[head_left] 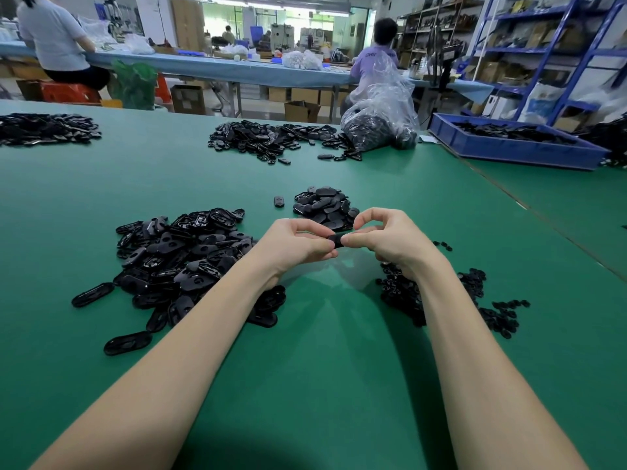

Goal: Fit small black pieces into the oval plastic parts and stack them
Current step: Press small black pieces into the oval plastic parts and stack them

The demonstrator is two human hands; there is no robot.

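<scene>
Bare mat [325, 334] between hands — piles [183, 259] flank.

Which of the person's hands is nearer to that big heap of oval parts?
Left. The left hand is just beside the big heap of oval parts; the right hand is farther off, above the small black pieces.

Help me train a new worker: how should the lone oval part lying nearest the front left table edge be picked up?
Judging by its pose, pinch the lone oval part across its narrow width, coming straight down with the left hand. It lies flat and apart from the pile, so both long sides are free.
</scene>
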